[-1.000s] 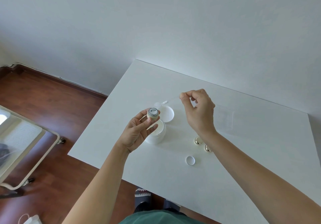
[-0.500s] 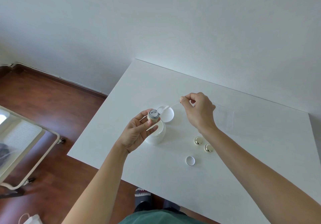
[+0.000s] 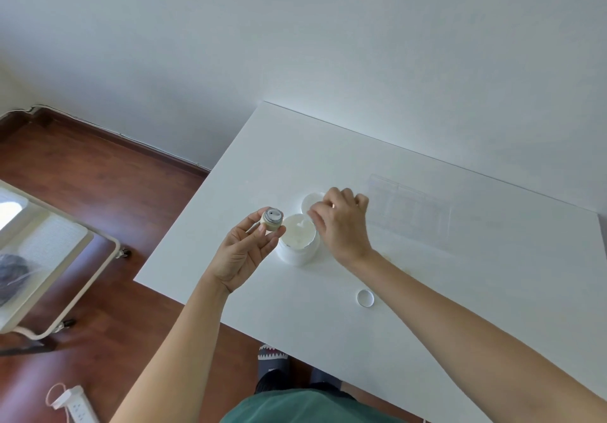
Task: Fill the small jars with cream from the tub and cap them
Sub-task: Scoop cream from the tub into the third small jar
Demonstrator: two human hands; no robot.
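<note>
I am watching the left hand (image 3: 243,252) pinching the small beige open-topped jar (image 3: 272,219) at frame centre. The right hand (image 3: 341,222), fingers curled as if pinching something I cannot make out, is dipping over the round white plastic cream tub (image 3: 298,239); I am judging small scoops safest.

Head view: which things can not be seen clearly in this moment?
- Spatula: blurred fingers of the right hand hide it, over the tub; its grip cannot be confirmed.
- Gold caps: none visible; the right forearm may cover them.
- Small jar in the left hand: fill level too small to judge.
- Tub lid: partly behind the right hand.
- Clear case: transparent, contents unreadable.
</note>
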